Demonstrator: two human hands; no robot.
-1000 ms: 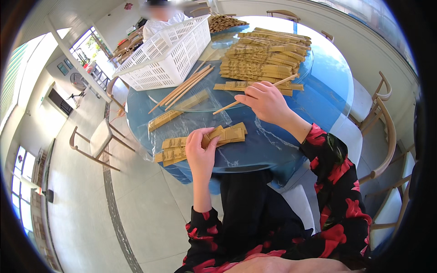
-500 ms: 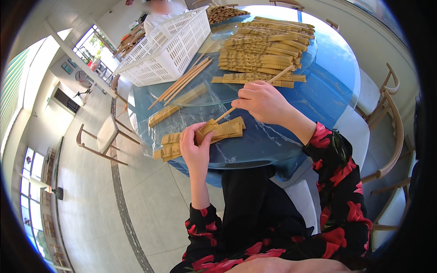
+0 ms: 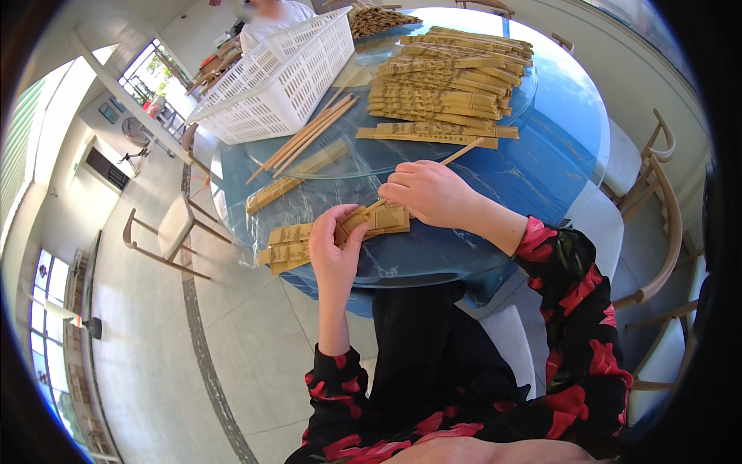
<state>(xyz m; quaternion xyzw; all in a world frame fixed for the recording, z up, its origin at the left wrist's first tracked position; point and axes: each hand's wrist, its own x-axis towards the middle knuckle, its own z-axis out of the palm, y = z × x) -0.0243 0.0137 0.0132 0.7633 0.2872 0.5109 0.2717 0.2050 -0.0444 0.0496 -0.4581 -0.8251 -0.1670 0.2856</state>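
Note:
My left hand (image 3: 334,246) is closed around the open end of a brown paper chopstick sleeve (image 3: 354,224), thumb on top. Under it lies a small stack of flat sleeves (image 3: 290,234) near the table's front edge. From the right, my right hand (image 3: 434,193) pinches wooden chopsticks (image 3: 466,150). Their near tip meets the sleeve's mouth, and the far end sticks out past my knuckles. Whether it is one stick or a pair, I cannot tell. Several loose chopsticks (image 3: 309,141) lie beyond my left hand, beside a clear-wrapped bundle of sleeves (image 3: 273,196).
A big pile of sleeves (image 3: 444,81) covers the far middle of the round glass-topped table (image 3: 564,100). A white plastic basket (image 3: 267,116) stands at the far left, with a person (image 3: 270,23) behind it. Brown sticks (image 3: 380,21) are heaped farther back. Wooden chairs (image 3: 182,224) surround the table.
My right hand has moved down and left toward my left hand, bringing the chopsticks farther into the sleeve. The left hand has kept its grip with hardly any movement.

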